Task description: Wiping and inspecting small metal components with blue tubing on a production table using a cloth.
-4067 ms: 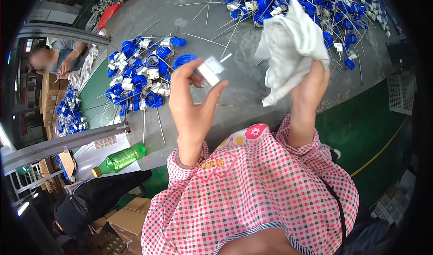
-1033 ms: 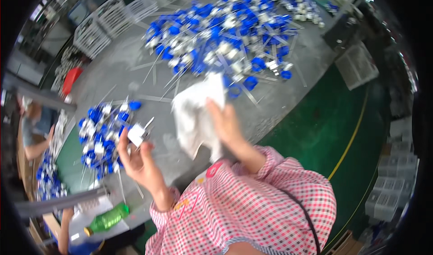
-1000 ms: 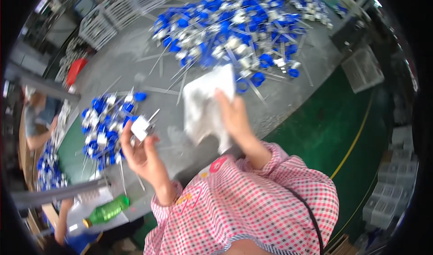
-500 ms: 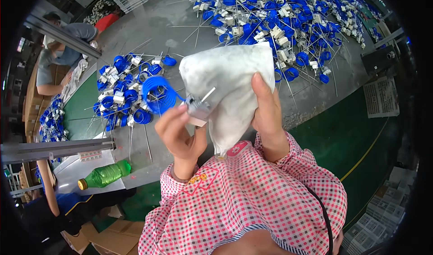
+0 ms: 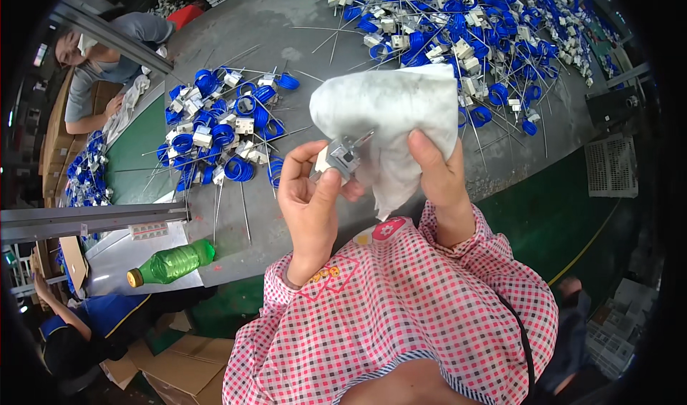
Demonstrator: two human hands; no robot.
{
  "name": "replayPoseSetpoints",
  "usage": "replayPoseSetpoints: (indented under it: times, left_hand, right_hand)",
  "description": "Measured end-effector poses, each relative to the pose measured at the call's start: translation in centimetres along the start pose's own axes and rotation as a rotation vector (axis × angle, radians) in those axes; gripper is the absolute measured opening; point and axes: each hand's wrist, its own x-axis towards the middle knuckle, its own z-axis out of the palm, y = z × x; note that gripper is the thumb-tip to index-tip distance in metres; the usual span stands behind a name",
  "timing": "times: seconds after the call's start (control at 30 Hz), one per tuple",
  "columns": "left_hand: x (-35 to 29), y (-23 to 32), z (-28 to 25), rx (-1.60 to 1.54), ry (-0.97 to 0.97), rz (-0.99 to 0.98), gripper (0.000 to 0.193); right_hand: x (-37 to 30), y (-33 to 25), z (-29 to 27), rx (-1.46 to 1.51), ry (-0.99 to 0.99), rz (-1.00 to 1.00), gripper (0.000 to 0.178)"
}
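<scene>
My left hand (image 5: 310,208) pinches a small capillary thermostat (image 5: 342,158), a white block with a grey metal bracket and a short shaft, between thumb and fingers. Its shaft points toward a white, smudged cloth (image 5: 386,104). That cloth is gripped by my right hand (image 5: 438,172), thumb on top, and drapes down toward my chest. A small pile of thermostats (image 5: 204,134) with blue coils and thin straight rods lies just left of my left hand. Whether the blue coil nearest that hand belongs to the held part, I cannot tell.
A larger heap of thermostats (image 5: 465,40) covers the far right of the grey table (image 5: 286,29). A green bottle (image 5: 175,262) lies on its side at the left edge, beside a metal rail (image 5: 100,217). Co-workers are at the left; a white crate (image 5: 610,165) stands at the right.
My left hand has turned the thermostat, so its blue coil no longer swings out to the left. The whole view has shifted, and a co-worker at upper left has raised their head.
</scene>
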Motion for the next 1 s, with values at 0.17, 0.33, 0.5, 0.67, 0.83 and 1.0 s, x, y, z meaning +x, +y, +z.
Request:
replayPoseSetpoints:
  times: [0.17, 0.33, 0.5, 0.67, 0.83, 1.0]
  left_hand:
    - [0.1, 0.4, -0.2, 0.065, 0.015, 0.006, 0.032]
    - [0.1, 0.6, -0.3, 0.069, 0.049, 0.039, 0.035]
    - [-0.3, 0.9, 0.2, 0.137, 0.058, 0.061, 0.037]
    - [-0.3, 0.7, 0.5, 0.166, 0.077, 0.057, 0.036]
    - [-0.2, 1.0, 0.3, 0.158, 0.033, 0.05, 0.038]
    - [0.1, 0.8, 0.4, 0.16, 0.023, 0.031, 0.037]
  right_hand:
    - [1.0, 0.1, -0.1, -0.153, -0.119, 0.055, 0.027]
    - [1.9, 0.8, 0.3, -0.286, -0.248, 0.036, 0.027]
    - [1.6, 1.8, 1.1, -0.204, -0.165, 0.045, 0.019]
    - [1.2, 2.6, 1.3, -0.041, -0.073, 0.055, 0.021]
    - [1.0, 2.9, 1.4, -0.019, -0.033, 0.061, 0.026]
    - [1.0, 3.1, 0.9, -0.041, -0.016, 0.047, 0.03]
